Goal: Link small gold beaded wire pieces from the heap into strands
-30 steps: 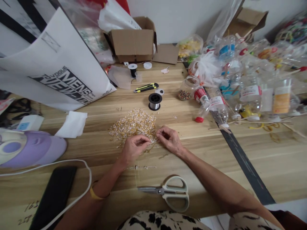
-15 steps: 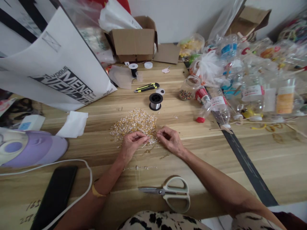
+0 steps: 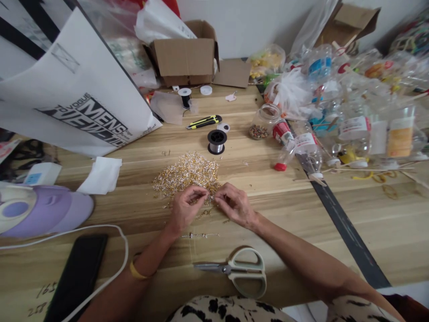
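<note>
Left hand (image 3: 186, 205), right hand (image 3: 236, 205) by glittery pile (image 3: 188, 171); grip unclear.

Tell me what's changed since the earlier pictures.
The right hand has shifted slightly toward the scissors and closer to the left hand. Any new hold is too small to make out. The gold-and-silver pile, scissors and black-rimmed spool stayed put.

PLACE: craft workspace | wooden table (image 3: 295, 205) | heap of gold-and-silver bits (image 3: 187, 172) | spool (image 3: 216, 148) | scissors (image 3: 225, 269) | utility knife (image 3: 204, 121)
</note>
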`<control>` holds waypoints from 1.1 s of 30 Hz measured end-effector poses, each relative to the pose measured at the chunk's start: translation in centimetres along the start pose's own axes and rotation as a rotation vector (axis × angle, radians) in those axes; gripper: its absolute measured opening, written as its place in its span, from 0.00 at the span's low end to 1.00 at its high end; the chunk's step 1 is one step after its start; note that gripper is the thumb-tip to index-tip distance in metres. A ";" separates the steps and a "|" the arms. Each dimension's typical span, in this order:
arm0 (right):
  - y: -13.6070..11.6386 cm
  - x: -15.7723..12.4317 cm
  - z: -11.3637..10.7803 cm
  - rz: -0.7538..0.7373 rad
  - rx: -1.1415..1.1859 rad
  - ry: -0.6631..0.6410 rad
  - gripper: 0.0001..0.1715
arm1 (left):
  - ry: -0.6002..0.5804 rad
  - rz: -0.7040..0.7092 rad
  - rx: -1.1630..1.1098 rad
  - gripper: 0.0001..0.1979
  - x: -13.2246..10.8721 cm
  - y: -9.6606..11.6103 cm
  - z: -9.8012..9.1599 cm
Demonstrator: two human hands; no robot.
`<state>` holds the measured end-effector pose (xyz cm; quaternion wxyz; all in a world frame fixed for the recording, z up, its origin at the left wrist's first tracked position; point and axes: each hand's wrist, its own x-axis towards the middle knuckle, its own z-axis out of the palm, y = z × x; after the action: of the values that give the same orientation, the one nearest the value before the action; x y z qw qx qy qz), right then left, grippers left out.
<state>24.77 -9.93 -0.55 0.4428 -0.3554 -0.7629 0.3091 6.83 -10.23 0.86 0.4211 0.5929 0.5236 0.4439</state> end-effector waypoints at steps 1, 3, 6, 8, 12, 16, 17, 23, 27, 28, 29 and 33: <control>0.0 0.0 0.0 -0.003 -0.004 -0.004 0.04 | 0.000 0.020 0.022 0.03 -0.1 0.0 0.0; 0.0 0.0 0.0 -0.008 -0.011 -0.012 0.04 | -0.002 0.057 0.072 0.03 -0.2 -0.2 0.1; 0.2 0.0 0.0 -0.010 -0.018 -0.023 0.04 | -0.005 0.110 0.148 0.03 -0.3 -0.2 0.2; 0.2 0.1 0.0 -0.009 -0.020 -0.026 0.04 | -0.004 0.139 0.185 0.04 -0.4 -0.2 0.2; 0.2 0.1 0.0 0.002 -0.029 -0.049 0.05 | -0.009 0.169 0.220 0.04 -0.5 0.0 0.2; 0.3 0.1 0.0 -0.004 -0.031 -0.054 0.05 | -0.014 0.175 0.207 0.04 -0.5 -0.1 0.1; 0.3 0.1 0.0 -0.006 -0.031 -0.053 0.05 | -0.015 0.174 0.205 0.04 -0.5 -0.2 0.1; 0.4 0.2 0.0 -0.037 -0.015 -0.024 0.05 | -0.010 0.100 0.149 0.04 -0.5 0.0 0.4; 0.5 0.3 0.0 -0.044 0.014 -0.034 0.06 | -0.022 -0.015 0.064 0.05 -0.5 0.4 0.4; 0.6 0.3 0.1 -0.042 0.020 -0.036 0.05 | -0.023 -0.038 0.045 0.05 -0.4 0.4 0.4; 0.6 0.3 0.1 -0.039 0.025 -0.038 0.05 | -0.023 -0.055 0.030 0.05 -0.3 0.3 0.3; 0.6 0.3 0.0 -0.019 0.037 -0.058 0.06 | -0.025 -0.083 -0.014 0.06 -0.1 0.0 0.2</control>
<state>24.81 -9.35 -0.92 0.4302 -0.3309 -0.7728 0.3291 7.01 -10.34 0.76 0.4498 0.5733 0.5393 0.4220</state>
